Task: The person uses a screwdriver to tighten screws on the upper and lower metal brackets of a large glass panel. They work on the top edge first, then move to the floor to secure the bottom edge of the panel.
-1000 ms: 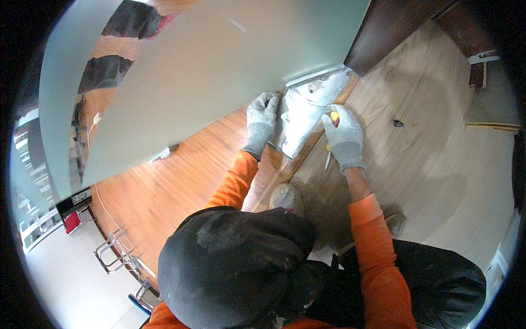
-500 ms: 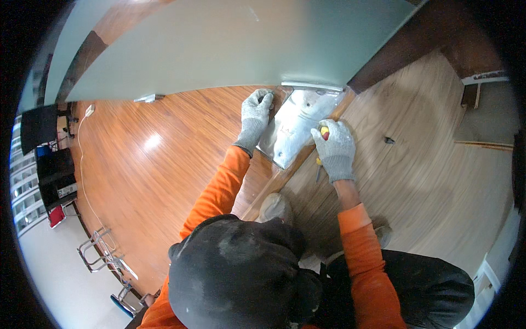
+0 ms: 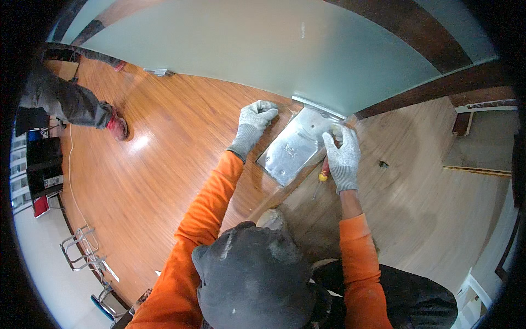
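Observation:
A shiny metal plate [image 3: 290,151] lies on the floor at the base of the frosted glass door [image 3: 339,55], below a metal strip [image 3: 318,107]. My left hand [image 3: 253,123], in a grey glove, is at the plate's upper left with fingers pinched; what they hold is hidden. My right hand [image 3: 342,156], also gloved, is curled at the plate's right edge around a red-and-yellow screwdriver [image 3: 323,173], whose shaft points down toward the floor.
Another person's leg [image 3: 76,101] in dark trousers, with a red shoe [image 3: 118,125], is at upper left. A white cable [image 3: 72,164] runs past metal-framed furniture [image 3: 74,252]. A small dark object [image 3: 383,164] lies on the pale floor. Boards [image 3: 476,148] are at right.
Another person's leg has appeared at upper left. The plate and both hands sit lower in the picture as the view shifts. More of the screwdriver's handle shows below my right hand.

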`<action>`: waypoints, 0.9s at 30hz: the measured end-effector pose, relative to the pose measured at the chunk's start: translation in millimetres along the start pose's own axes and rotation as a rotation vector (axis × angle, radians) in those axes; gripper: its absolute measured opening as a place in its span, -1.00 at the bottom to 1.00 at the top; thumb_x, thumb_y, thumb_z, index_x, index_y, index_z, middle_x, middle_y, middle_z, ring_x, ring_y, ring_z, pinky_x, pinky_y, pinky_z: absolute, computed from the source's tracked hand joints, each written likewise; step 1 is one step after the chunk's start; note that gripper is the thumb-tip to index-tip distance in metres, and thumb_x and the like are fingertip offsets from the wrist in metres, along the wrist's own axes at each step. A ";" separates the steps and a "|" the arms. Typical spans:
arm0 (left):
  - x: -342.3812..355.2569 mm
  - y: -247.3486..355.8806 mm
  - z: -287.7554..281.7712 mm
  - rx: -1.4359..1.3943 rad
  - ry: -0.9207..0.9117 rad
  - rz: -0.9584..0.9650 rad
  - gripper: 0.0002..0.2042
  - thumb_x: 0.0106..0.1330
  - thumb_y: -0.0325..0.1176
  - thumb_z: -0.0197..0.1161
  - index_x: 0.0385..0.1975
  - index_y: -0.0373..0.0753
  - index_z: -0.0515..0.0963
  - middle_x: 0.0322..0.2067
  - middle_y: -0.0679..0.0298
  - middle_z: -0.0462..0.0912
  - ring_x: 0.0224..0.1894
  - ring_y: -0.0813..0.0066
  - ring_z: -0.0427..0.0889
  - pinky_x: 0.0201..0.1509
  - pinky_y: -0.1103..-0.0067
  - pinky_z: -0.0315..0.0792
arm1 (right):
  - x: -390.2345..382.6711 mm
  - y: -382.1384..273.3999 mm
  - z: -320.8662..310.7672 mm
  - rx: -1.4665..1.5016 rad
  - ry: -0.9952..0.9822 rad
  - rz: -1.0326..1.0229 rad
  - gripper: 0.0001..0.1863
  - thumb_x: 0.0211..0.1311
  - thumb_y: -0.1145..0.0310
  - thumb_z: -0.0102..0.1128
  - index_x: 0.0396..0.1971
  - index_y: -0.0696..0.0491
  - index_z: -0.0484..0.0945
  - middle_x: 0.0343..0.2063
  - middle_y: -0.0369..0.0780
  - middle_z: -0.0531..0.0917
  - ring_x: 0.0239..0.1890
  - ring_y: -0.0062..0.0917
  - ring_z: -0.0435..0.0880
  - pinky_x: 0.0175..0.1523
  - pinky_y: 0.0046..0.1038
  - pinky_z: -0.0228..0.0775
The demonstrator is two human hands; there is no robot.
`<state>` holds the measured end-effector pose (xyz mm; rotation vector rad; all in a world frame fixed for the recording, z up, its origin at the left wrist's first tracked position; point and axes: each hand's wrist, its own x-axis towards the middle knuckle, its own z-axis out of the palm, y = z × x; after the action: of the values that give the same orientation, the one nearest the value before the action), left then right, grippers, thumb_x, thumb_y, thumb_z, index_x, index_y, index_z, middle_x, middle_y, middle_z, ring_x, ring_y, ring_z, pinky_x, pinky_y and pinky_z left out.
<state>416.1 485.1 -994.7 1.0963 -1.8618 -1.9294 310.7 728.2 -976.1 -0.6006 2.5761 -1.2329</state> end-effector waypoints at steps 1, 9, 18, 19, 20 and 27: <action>-4.2 0.3 1.5 0.050 -0.014 0.067 -0.85 0.25 -0.42 0.38 -0.24 -0.32 0.69 -0.39 0.34 0.71 -0.38 0.64 0.60 -0.27 0.61 0.52 | -0.9 -16.6 0.9 0.173 -0.053 -0.040 -0.64 0.26 0.30 0.34 0.01 0.12 0.59 -0.09 -0.15 0.66 0.01 -0.37 0.65 0.13 -0.38 0.48; -47.3 -10.9 38.6 -0.162 -0.263 -0.049 -0.83 0.35 -0.37 0.33 -0.21 -0.36 0.66 -0.36 0.33 0.70 -0.35 0.67 0.61 -0.23 0.67 0.53 | -16.9 -28.5 50.9 0.808 -0.195 0.228 -0.75 0.40 0.37 0.20 -0.05 0.20 0.65 -0.28 -0.34 0.66 -0.26 -0.70 0.57 -0.14 -0.59 0.45; -76.0 1.3 87.8 0.028 -0.247 -0.030 -0.74 0.46 -0.25 0.22 -0.34 -0.35 0.63 -0.49 0.34 0.64 -0.46 0.66 0.53 -0.35 0.62 0.47 | -33.3 5.9 41.8 1.147 -0.042 0.372 -0.71 0.42 0.40 0.16 0.02 0.23 0.61 -0.17 -0.25 0.68 -0.14 -0.61 0.62 0.00 -0.56 0.46; -77.0 -1.3 99.2 -0.177 -0.209 -0.123 -0.75 0.47 -0.25 0.21 -0.35 -0.33 0.62 -0.50 0.35 0.62 -0.48 0.64 0.52 -0.37 0.62 0.46 | -33.0 3.7 39.6 1.055 0.050 0.331 -0.72 0.41 0.42 0.15 0.02 0.23 0.61 -0.14 -0.24 0.69 -0.11 -0.57 0.63 0.02 -0.53 0.46; -77.1 -3.7 105.4 -0.381 -0.167 -0.218 -0.75 0.48 -0.26 0.20 -0.37 -0.32 0.61 -0.52 0.36 0.60 -0.50 0.63 0.51 -0.39 0.61 0.45 | -33.5 1.3 37.5 0.960 0.139 0.292 -0.72 0.40 0.43 0.15 0.02 0.23 0.61 -0.12 -0.22 0.69 -0.09 -0.54 0.64 0.05 -0.50 0.46; -83.1 9.5 128.4 -0.076 -0.210 -0.192 -0.73 0.52 -0.29 0.11 -0.28 -0.36 0.63 -0.50 0.28 0.65 -0.47 0.60 0.54 -0.37 0.61 0.45 | -29.7 23.5 13.4 0.436 0.141 -0.056 -0.70 0.34 0.47 0.19 0.04 0.18 0.60 -0.08 -0.16 0.70 -0.02 -0.39 0.68 0.10 -0.40 0.48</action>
<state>386.5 633.4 -969.8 1.1243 -1.8242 -2.2833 335.8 745.6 -1002.2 -0.5092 2.2894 -1.8414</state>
